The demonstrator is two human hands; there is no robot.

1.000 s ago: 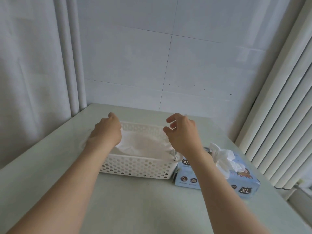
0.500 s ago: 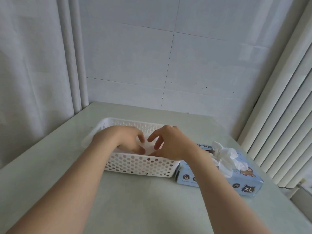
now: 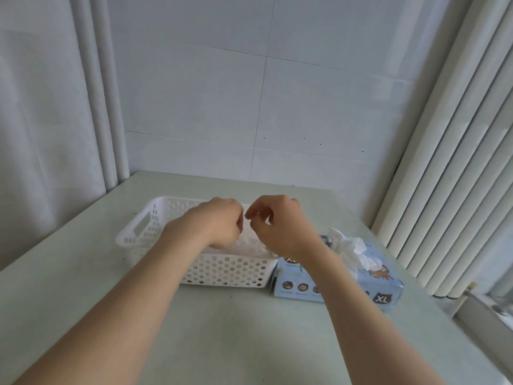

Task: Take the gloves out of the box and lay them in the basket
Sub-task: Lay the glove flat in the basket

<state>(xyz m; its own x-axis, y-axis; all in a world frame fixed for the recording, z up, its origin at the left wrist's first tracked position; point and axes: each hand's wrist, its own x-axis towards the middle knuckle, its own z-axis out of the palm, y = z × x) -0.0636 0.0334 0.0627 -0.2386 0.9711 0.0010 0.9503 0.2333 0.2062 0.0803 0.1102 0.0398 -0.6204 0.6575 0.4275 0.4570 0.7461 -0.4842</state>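
Thin white film, limp, featherlight, slippery: glove (image 3: pixel 249 243) lying in basket (image 3: pixel 138 232) beneath left hand (image 3: pixel 219 223) and right hand (image 3: pixel 280 226), fingers curled, grip impossible to tell. More gloves (image 3: pixel 349 248) sprouting from box (image 3: pixel 361 284) alongside; best pinched at a loose edge.

Just the one wide-angle head cam, worn up top.
Looked forward and down over the table (image 3: pixel 244 337) toward the tiled wall (image 3: pixel 319 112), pretty close in; caught the left hand (image 3: pixel 219 225) and right hand (image 3: pixel 283 226) mid-frame, reaching in from the bottom edge.
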